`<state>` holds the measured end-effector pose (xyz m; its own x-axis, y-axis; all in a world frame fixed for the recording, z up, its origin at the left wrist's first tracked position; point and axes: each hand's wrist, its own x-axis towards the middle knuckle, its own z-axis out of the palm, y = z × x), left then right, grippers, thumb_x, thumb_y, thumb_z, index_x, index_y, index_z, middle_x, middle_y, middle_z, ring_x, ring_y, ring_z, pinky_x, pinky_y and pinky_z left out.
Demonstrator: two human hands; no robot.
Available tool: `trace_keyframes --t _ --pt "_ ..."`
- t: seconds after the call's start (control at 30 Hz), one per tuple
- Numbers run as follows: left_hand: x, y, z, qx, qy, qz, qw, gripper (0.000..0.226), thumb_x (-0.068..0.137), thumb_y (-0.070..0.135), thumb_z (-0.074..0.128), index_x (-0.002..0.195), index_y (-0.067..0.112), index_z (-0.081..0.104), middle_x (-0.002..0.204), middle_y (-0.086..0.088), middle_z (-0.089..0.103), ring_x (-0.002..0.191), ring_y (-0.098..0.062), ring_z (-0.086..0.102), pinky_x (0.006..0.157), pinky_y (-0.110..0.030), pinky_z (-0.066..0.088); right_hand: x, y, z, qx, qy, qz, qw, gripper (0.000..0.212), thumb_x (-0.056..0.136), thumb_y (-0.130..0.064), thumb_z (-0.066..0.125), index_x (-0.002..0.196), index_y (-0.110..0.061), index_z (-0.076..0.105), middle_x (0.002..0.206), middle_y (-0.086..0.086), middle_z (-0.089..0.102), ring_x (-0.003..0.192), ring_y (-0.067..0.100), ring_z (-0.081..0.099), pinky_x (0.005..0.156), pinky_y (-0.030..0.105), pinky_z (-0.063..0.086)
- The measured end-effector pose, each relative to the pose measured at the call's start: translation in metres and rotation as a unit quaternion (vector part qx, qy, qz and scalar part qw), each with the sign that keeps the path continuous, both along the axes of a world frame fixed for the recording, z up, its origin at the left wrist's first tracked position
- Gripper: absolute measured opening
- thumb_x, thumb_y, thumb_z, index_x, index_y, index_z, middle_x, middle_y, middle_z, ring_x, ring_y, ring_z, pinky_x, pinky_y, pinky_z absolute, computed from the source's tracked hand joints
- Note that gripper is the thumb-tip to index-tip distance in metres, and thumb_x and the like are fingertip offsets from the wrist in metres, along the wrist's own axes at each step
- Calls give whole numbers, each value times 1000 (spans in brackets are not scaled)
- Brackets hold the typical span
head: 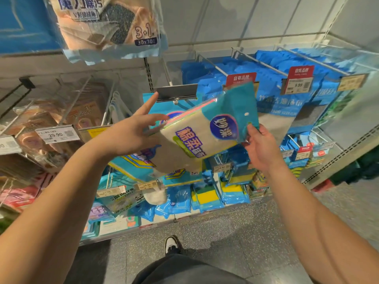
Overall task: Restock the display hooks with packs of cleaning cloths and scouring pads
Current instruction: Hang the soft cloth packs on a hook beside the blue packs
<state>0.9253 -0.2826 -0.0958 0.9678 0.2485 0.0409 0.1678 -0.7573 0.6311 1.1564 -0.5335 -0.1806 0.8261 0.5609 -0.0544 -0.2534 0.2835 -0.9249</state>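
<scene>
A teal and white pack of cleaning cloths (pixel 207 130) is tilted in the air in front of the shelf, its header with the hanging hole turned to the right. My right hand (pixel 261 146) pinches that header's lower edge. My left hand (pixel 133 132) is at the pack's left side, fingers straight and spread, index finger pointing up toward a grey label holder (pixel 176 91) on the tip of a display hook. Behind the pack hangs another pack of the same kind (pixel 152 103).
Blue cloth packs (pixel 272 78) fill the hooks at upper right, with red price tags (pixel 300 73). A peach cloth pack (pixel 106 27) hangs overhead at upper left. Brown packs (pixel 51 124) hang left. Lower hooks hold sponges and gloves (pixel 205 195). My shoe (pixel 171 244) stands on the speckled floor.
</scene>
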Motion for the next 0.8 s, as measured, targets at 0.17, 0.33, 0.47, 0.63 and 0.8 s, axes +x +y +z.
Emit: trace_keyframes --t 0.17,0.33,0.47,0.63,0.8 --pt "3 -6 -4 -14 -39 28 999 75 88 16 76 146 43 36 160 32 -2 129 -18 51 98 -40 53 -7 2 19 -89 -78 35 992 14 98 -6 54 100 -15 64 85 -5 75 77 10 70 65 24 55" --pt "9 -17 -7 0 -44 65 997 74 96 24 67 158 32 27 166 27 -6 135 -9 44 100 -36 53 -15 18 30 -283 -285 134 906 11 94 -23 67 90 -32 71 88 -7 76 81 11 70 76 31 55" --pt "8 -22 -8 12 -48 79 996 71 98 26 63 159 32 26 165 28 -7 135 -4 42 102 -39 52 -19 35 49 -350 -378 190 836 13 94 -29 66 88 -40 67 83 -18 69 68 -9 59 62 11 42" --pt "8 -23 -9 24 -45 88 995 71 99 25 62 159 33 25 165 29 -9 121 3 43 101 -45 51 -10 64 61 -294 -353 180 869 9 95 -22 66 100 -27 71 94 -16 70 83 -9 63 76 7 45" --pt "8 -23 -11 30 -58 92 994 71 99 22 63 159 30 26 166 25 -6 129 1 41 104 -45 50 -7 101 53 -191 -225 199 934 13 97 -9 61 101 -19 67 96 -5 70 81 -1 66 77 14 54"
